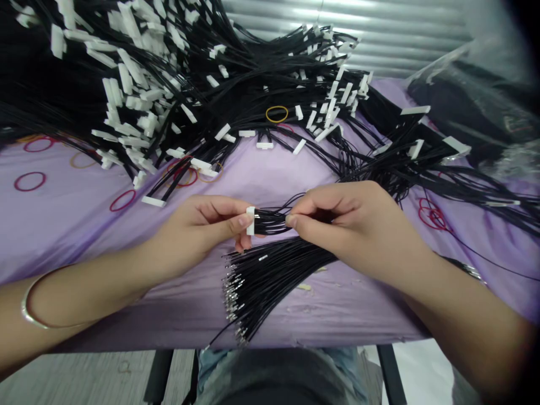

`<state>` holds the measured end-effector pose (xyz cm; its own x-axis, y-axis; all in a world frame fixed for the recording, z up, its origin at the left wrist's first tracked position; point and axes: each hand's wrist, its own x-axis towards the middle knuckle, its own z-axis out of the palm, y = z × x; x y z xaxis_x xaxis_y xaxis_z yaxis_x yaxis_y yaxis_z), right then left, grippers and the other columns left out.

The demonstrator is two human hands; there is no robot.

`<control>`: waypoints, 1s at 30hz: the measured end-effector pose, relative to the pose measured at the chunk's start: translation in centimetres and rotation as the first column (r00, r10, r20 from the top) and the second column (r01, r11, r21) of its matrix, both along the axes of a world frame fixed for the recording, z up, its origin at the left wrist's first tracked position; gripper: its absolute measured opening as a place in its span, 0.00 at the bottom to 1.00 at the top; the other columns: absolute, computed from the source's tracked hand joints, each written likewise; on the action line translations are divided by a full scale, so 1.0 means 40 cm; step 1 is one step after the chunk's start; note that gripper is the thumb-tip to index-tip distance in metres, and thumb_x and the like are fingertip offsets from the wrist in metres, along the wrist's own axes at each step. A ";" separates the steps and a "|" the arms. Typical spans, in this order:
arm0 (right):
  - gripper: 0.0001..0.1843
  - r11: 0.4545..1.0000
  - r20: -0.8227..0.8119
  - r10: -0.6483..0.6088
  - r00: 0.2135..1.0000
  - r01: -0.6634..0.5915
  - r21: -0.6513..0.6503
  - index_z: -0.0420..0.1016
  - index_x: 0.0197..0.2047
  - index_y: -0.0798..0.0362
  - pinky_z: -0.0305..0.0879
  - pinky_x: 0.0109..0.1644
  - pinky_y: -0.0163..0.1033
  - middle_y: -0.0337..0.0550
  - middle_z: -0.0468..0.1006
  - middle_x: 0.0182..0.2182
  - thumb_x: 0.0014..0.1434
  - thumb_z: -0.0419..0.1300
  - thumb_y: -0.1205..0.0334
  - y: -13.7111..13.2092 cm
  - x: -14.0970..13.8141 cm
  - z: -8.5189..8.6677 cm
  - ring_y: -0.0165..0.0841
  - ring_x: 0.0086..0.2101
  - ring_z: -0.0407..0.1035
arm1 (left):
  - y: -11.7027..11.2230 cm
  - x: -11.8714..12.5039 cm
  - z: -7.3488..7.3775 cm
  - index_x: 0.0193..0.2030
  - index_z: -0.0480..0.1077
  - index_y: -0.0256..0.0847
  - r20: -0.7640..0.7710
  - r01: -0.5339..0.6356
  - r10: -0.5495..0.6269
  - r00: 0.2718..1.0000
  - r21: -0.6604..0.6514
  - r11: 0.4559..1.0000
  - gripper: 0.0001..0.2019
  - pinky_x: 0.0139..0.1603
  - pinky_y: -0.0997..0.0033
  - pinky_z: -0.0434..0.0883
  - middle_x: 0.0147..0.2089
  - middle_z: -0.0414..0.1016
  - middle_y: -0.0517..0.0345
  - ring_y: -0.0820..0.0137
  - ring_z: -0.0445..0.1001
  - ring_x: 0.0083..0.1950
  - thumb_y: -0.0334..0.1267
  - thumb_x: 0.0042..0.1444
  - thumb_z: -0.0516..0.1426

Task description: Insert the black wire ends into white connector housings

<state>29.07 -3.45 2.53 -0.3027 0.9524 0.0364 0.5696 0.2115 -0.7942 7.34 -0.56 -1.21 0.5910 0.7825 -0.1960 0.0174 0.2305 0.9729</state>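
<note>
My left hand pinches a small white plastic connector between thumb and fingers, with black wires running from it to the right. My right hand grips those same wires a short way from the connector. Just below both hands lies a bundle of thin black wires, fanning down to crimped metal terminals at its lower end. A large heap of black wire harnesses with white connectors spreads across the far side, beyond my hands.
A lilac sheet covers the table, with several red and yellow rubber bands lying on it. A clear plastic bag with dark contents sits at the far right. Corrugated metal stands behind. My knees show below the table edge.
</note>
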 end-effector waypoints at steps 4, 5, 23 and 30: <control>0.07 1.000 0.026 0.006 1.000 -0.006 0.009 0.78 0.26 0.57 0.54 0.23 0.28 0.34 0.71 0.19 0.54 0.59 0.70 0.003 -0.004 -0.002 0.21 0.21 0.60 | -0.003 0.004 0.007 0.34 0.78 0.38 -0.025 0.008 -0.008 1.000 0.027 1.000 0.06 0.33 0.84 0.68 0.24 0.74 0.62 0.77 0.70 0.28 0.33 0.59 0.58; 0.07 1.000 0.033 0.007 0.999 -0.007 0.013 0.78 0.26 0.57 0.54 0.23 0.27 0.34 0.72 0.19 0.54 0.60 0.70 0.004 -0.005 -0.004 0.21 0.21 0.60 | -0.004 0.006 0.008 0.34 0.78 0.38 -0.038 0.009 -0.008 0.999 0.034 0.999 0.06 0.32 0.84 0.68 0.24 0.75 0.62 0.78 0.70 0.28 0.32 0.59 0.58; 0.05 0.942 -0.017 -0.012 1.000 0.017 0.334 0.72 0.26 0.57 0.57 0.27 0.29 0.35 0.71 0.22 0.53 0.60 0.72 -0.012 -0.040 -0.059 0.22 0.24 0.63 | -0.004 0.007 0.006 0.36 0.78 0.39 -0.111 -0.020 0.032 0.993 0.107 0.994 0.05 0.35 0.77 0.71 0.25 0.77 0.59 0.72 0.73 0.29 0.35 0.58 0.59; 0.02 0.924 -0.012 -0.102 0.995 0.099 0.370 0.74 0.31 0.56 0.59 0.28 0.32 0.36 0.72 0.24 0.54 0.61 0.70 -0.015 -0.045 -0.069 0.24 0.25 0.64 | -0.004 0.015 0.017 0.30 0.77 0.38 -0.115 -0.010 0.024 0.993 0.118 0.993 0.08 0.32 0.81 0.70 0.24 0.76 0.59 0.74 0.72 0.27 0.31 0.58 0.58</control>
